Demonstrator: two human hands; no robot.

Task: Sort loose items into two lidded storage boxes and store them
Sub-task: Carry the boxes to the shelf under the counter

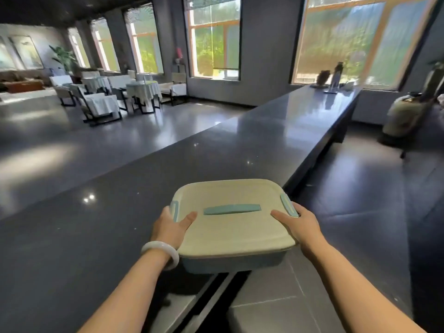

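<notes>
A storage box (231, 261) with a pale blue body and a cream lid (230, 231) is held over the near right edge of a long dark counter (120, 224). The lid is on, with a blue handle on top and a blue clasp at each side. My left hand (171, 227) grips the box's left side, thumb lying on the lid, with a white bangle on that wrist. My right hand (296, 224) grips the right side by the clasp, thumb on the lid. No loose items or second box show.
The counter runs away to the far right, where a bottle (336, 76) and a dark ornament (322, 79) stand by the window. Tables and chairs with white covers (108, 97) fill the room's left. A rounded pale container (403, 116) stands on the floor at right.
</notes>
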